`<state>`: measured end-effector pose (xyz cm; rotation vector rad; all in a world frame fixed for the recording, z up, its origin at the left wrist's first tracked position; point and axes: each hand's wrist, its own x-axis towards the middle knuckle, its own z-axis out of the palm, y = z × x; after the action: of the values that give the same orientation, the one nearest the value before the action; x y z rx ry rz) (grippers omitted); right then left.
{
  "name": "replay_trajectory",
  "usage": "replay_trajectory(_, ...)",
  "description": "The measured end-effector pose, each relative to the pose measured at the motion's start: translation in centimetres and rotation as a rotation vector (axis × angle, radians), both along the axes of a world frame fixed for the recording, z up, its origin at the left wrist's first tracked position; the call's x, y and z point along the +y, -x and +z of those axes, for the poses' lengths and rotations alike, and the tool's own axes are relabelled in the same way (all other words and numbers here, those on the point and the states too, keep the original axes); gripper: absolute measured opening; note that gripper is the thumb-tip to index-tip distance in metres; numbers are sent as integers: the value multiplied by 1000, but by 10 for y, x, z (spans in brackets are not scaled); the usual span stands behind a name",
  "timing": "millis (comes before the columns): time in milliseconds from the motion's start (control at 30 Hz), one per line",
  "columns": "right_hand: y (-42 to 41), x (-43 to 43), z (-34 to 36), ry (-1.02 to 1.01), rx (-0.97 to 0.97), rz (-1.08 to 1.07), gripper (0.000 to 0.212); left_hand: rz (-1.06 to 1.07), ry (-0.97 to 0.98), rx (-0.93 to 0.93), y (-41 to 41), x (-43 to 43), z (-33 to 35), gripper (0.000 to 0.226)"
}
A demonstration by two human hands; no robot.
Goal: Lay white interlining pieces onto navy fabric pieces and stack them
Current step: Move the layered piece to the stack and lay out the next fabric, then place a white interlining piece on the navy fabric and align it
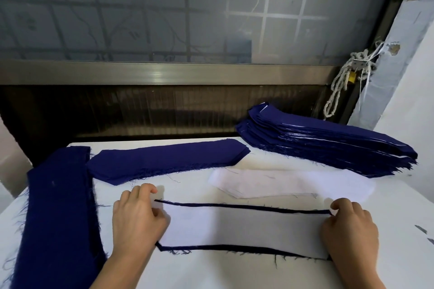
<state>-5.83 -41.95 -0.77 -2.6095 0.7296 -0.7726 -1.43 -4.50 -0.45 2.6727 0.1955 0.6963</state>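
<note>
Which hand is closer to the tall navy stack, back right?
Right. The right hand pinches the interlined piece at its right end, just in front of the tall navy stack; the left hand holds the left end, farther off.

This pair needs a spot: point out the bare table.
Bare table runs along the near edge, below the paired piece; a narrower strip lies between it and the flat navy pile. Crowded: tall stack and interlining pile back right, navy strips left.
</note>
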Motion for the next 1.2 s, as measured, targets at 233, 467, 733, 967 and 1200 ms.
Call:
replay_trajectory(233, -4, 7, -9, 269, -2, 203, 23, -300, -148, 74, -1, 1, -6, 50)
replay_trajectory(467, -1, 7, -7, 226, 48, 328, 18, -361, -140, 18, -1, 3, -9, 23)
replay_trajectory(733, 0, 8, -4, 262, -84, 348, 14, -401, -108, -62, 1, 4, -4, 28)
replay_trajectory(967, 2, 8, 2, 242, -225, 298, 18, -354, -1, -117, 2, 6, 1, 42)
replay_trajectory(1200, 6, 6, 7, -209, -155, 217, 34, -236, 287, -150, 10, 0, 5, 19)
